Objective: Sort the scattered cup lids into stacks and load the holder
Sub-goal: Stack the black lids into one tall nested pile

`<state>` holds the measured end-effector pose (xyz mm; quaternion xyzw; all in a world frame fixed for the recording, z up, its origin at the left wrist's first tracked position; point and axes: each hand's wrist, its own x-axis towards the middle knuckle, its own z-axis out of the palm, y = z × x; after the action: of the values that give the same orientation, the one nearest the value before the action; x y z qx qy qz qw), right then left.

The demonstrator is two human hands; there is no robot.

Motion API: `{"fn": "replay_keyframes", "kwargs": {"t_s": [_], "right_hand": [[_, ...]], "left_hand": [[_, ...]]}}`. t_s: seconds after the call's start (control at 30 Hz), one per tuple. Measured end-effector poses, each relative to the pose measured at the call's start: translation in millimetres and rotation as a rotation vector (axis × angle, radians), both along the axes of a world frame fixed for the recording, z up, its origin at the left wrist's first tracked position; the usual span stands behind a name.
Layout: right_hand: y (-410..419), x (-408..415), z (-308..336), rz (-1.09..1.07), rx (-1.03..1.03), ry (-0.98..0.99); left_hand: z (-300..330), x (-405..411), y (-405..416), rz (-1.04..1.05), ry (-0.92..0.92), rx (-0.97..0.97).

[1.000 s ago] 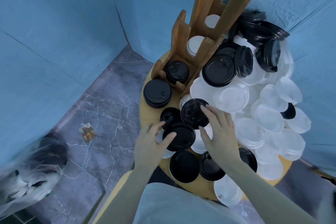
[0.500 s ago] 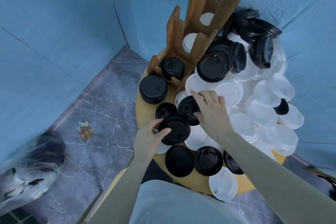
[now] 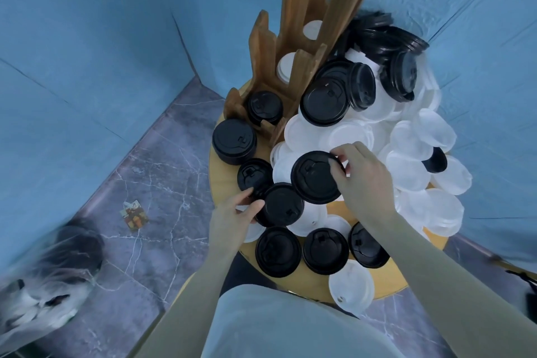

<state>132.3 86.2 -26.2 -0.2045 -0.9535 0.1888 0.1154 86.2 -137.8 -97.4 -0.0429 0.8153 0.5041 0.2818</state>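
Right hand (image 3: 364,180): fingers curled, pinching the rim of a large black lid (image 3: 315,177) at table centre.
Left hand (image 3: 232,215): thumb and fingers gripping a smaller black lid (image 3: 280,205), at 7 o'clock of the large one.
Wooden holder (image 3: 293,67): at 12 o'clock.
White lids (image 3: 418,166): piled at 3 o'clock.

A round yellow counter (image 3: 389,279) stands on a grey marble floor (image 3: 157,183) veined with white. Blue walls (image 3: 87,38) close in on all sides. On the floor, well left of the counter's left edge, lies a small printed card (image 3: 134,215). A blurred dark-and-white shape (image 3: 43,279) fills the lower-left corner.
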Motion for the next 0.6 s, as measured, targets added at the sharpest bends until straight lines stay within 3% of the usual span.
{"fn": "replay_keyframes", "kwargs": {"t_s": [0.1,0.2,0.37,0.47,0.6], "right_hand": [[2.5,9.0,2.6,-0.059,-0.039,-0.043],[5.6,17.2,7.8,-0.153,-0.185,-0.026],[11.0,22.0,18.3,-0.286,-0.706,-0.132],[13.2,27.5,24.6,-0.296,-0.945,-0.306],[13.9,38.5,31.3,-0.313,-1.202,-0.462]], "left_hand": [[3.1,2.0,1.0,-0.057,0.035,-0.061],[11.5,4.5,2.5,-0.141,0.238,-0.187],[32.4,4.5,27.3,-0.505,0.682,0.094],[46.2,5.1,48.5,-0.503,0.599,0.291],[61.7,6.7,61.0,-0.354,0.276,0.421]]}}
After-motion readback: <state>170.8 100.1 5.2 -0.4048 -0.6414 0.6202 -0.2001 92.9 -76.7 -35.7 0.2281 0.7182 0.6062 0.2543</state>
